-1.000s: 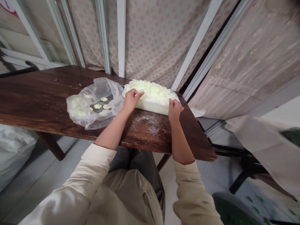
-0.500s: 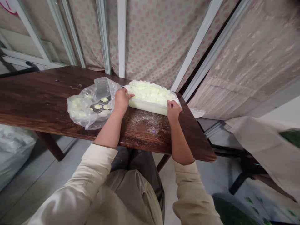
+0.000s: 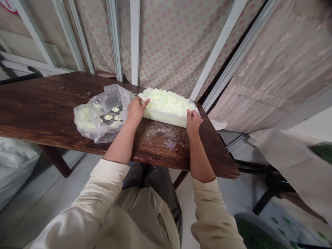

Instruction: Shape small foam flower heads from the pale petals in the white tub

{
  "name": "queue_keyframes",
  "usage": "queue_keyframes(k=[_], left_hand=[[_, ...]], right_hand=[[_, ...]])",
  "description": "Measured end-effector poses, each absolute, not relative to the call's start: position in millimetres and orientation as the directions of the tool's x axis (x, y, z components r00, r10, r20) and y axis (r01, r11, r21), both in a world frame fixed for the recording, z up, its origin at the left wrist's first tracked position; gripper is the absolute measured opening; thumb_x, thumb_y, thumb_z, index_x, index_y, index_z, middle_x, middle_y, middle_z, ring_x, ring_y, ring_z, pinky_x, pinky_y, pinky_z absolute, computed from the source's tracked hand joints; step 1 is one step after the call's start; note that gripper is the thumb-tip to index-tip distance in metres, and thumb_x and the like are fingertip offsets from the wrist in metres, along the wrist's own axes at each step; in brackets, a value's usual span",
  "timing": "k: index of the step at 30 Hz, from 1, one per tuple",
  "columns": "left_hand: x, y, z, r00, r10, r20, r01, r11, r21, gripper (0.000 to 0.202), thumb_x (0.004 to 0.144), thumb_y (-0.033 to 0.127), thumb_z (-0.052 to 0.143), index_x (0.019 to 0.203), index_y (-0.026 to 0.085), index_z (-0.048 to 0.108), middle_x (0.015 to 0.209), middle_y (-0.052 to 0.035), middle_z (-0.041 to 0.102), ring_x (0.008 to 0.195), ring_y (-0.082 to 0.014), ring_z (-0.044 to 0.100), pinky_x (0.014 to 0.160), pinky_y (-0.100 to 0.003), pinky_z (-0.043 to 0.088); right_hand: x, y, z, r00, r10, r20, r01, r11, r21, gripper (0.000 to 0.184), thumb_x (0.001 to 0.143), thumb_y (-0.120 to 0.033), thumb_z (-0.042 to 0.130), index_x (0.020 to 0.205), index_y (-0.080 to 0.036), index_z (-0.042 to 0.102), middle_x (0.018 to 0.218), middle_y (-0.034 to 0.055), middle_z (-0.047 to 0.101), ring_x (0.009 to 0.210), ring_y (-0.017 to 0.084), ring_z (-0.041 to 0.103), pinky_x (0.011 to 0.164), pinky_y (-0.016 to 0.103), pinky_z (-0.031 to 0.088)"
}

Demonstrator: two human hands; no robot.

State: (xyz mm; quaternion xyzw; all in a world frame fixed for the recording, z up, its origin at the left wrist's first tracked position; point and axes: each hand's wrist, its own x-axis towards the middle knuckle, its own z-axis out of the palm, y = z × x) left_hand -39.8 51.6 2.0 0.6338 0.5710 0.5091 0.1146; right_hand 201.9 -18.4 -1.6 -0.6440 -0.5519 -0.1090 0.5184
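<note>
A long, pale plastic tub (image 3: 164,118) sits toward the back of the brown wooden table. Heaped above its rim are pale yellow-green, petal-like pieces (image 3: 166,99) that look like small flower heads. My left hand (image 3: 136,110) grips the tub's left end, thumb over the rim. At the opposite end, my right hand (image 3: 194,122) is closed on the near right corner with fingers curled. The undersides of both grips are hidden. Left of my left hand lies a clear plastic bag (image 3: 102,133) with similar flower pieces (image 3: 108,117) in or under it.
White powdery crumbs (image 3: 166,135) are scattered over the wooden table (image 3: 166,155) before the tub. Behind stand white frames with a dotted curtain (image 3: 171,52). A large filled plastic bag (image 3: 15,166) is on the floor at left; draped cloth (image 3: 293,162) hangs at right.
Both hands and the tub have shifted very slightly to the right. The grips stay at the two ends, and the plastic bag lies almost as before.
</note>
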Motion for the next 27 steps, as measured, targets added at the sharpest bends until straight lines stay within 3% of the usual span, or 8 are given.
queue_keyframes(k=[8, 15, 20, 23, 27], left_hand=[[-40.2, 54.3, 0.0, -0.26, 0.803, 0.537, 0.579, -0.315, 0.752, 0.026, 0.082, 0.044, 0.042, 0.083, 0.018, 0.046, 0.075, -0.0083, 0.056, 0.082, -0.0231, 0.055, 0.073, -0.032, 0.039], [-34.8, 38.3, 10.7, -0.308, 0.687, 0.659, 0.464, -0.496, 0.734, 0.021, 0.084, 0.031, 0.042, 0.102, 0.02, 0.044, 0.078, -0.0035, 0.054, 0.075, -0.0174, 0.055, 0.071, -0.03, 0.039], [-13.4, 25.2, 11.9, -0.037, 0.73, 0.682, 0.358, -0.627, 0.692, 0.022, 0.077, 0.017, 0.04, 0.092, 0.017, 0.057, 0.062, 0.001, 0.052, 0.061, -0.0118, 0.05, 0.063, -0.025, 0.038], [4.5, 17.7, 8.0, 0.22, 0.766, 0.604, 0.287, -0.643, 0.71, 0.022, 0.073, 0.017, 0.041, 0.071, 0.014, 0.062, 0.064, -0.0004, 0.058, 0.063, -0.0112, 0.05, 0.064, -0.024, 0.038], [21.3, 10.0, 3.6, 0.419, 0.757, 0.501, 0.232, -0.623, 0.747, 0.019, 0.072, 0.022, 0.047, 0.071, 0.012, 0.063, 0.065, -0.0001, 0.059, 0.057, -0.0086, 0.046, 0.06, -0.023, 0.036]], right_hand=[[201.5, -17.6, -3.1, 0.364, 0.607, 0.707, 0.829, 0.135, -0.543, 0.033, 0.086, -0.038, 0.038, 0.06, -0.017, 0.042, 0.059, -0.0041, 0.043, 0.06, 0.01, 0.039, 0.07, 0.027, 0.027], [199.0, -18.1, -2.9, 0.267, 0.599, 0.755, 0.839, 0.24, -0.488, 0.032, 0.088, -0.039, 0.034, 0.065, -0.018, 0.043, 0.064, -0.0016, 0.048, 0.065, 0.012, 0.042, 0.069, 0.027, 0.028], [192.1, -17.5, -6.3, 0.065, 0.626, 0.777, 0.838, 0.389, -0.383, 0.029, 0.09, -0.035, 0.031, 0.069, -0.019, 0.045, 0.072, 0.0005, 0.052, 0.075, 0.014, 0.047, 0.074, 0.029, 0.029], [187.8, -16.1, -9.3, -0.038, 0.645, 0.764, 0.83, 0.446, -0.335, 0.029, 0.089, -0.035, 0.033, 0.069, -0.019, 0.046, 0.071, 0.0008, 0.053, 0.075, 0.014, 0.046, 0.074, 0.029, 0.03], [183.5, -14.3, -12.2, -0.126, 0.632, 0.764, 0.801, 0.519, -0.297, 0.03, 0.089, -0.035, 0.034, 0.067, -0.02, 0.046, 0.067, 0.0014, 0.052, 0.072, 0.015, 0.044, 0.07, 0.028, 0.032]])
